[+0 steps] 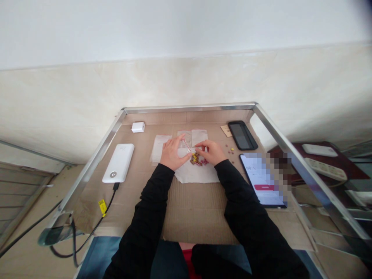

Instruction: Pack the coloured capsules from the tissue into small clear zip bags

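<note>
My left hand and my right hand meet over a white paper sheet on the cardboard-covered table. Between them they hold a small clear plastic bag, the fingers of both hands pinched on it. A heap of small red and yellow beads or pills lies on the paper just under the hands. Both arms are in black sleeves.
Clear zip bags and a paper slip lie behind the hands. A white power bank with a black cable and a white charger sit left. Two phones and loose beads lie right. Metal rails frame the table.
</note>
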Tool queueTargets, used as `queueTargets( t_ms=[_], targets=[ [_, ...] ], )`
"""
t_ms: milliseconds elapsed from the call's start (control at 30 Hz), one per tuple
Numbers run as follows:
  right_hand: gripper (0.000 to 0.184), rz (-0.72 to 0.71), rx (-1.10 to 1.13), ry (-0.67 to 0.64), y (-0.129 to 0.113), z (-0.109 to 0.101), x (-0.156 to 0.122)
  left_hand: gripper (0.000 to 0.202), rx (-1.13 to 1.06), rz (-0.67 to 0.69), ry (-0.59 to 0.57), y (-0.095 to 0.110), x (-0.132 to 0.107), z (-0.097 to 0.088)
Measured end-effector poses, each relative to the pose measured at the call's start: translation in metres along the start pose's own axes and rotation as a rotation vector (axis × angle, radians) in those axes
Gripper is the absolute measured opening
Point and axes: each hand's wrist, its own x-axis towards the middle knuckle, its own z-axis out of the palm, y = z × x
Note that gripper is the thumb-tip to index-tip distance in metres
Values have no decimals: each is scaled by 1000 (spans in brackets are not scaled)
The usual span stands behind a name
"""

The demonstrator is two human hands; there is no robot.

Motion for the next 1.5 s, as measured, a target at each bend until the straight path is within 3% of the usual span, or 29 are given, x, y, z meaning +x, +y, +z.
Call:
queueTargets(
  t_ms=[267, 600, 900, 1100, 1267, 1500],
  targets=[
    [25, -95, -231, -177, -2, 3, -3, 66, 2, 13, -55, -1, 0, 1],
    [18, -92, -220, -170, -7, 6, -2, 66, 1, 20, -63, -3, 0, 4],
    [9, -36, -102, -126, -4, 7, -2, 66, -17, 27, -61, -4, 0, 5],
    [14, 59, 170, -53, -6, 2, 0, 67, -90, 69, -78, -2, 0, 6],
    [16, 66, 356, -82, -12, 4, 1, 68, -181, 144, -63, 1, 0, 8],
    [21, 72, 379, -96, -12, 4, 0, 68, -177, 129, -42, -1, 0, 7]
  ],
)
